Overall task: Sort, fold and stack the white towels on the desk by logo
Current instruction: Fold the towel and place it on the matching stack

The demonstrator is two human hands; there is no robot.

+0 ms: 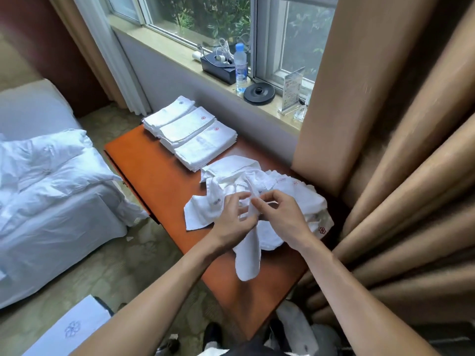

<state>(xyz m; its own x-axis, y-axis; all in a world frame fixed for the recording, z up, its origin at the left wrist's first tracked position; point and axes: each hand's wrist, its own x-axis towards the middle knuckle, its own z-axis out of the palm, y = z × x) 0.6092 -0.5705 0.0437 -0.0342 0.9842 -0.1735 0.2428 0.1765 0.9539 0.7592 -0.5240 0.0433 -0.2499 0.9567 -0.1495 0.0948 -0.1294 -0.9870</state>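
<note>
Both bare forearms reach in over the near edge of the desk [159, 170] and converge above its right side. The left hand [231, 218] lies back up, its curled fingers and thumb pinching a white towel [248, 258]. The right hand [281, 214], just beside it, pinches the same towel between thumb and forefinger.

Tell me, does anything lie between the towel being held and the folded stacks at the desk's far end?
Only the loose heap lies on the desk between the towel, pinched by left hand and right hand, and the nearest stack; it is low enough to lift over, probably.
</note>
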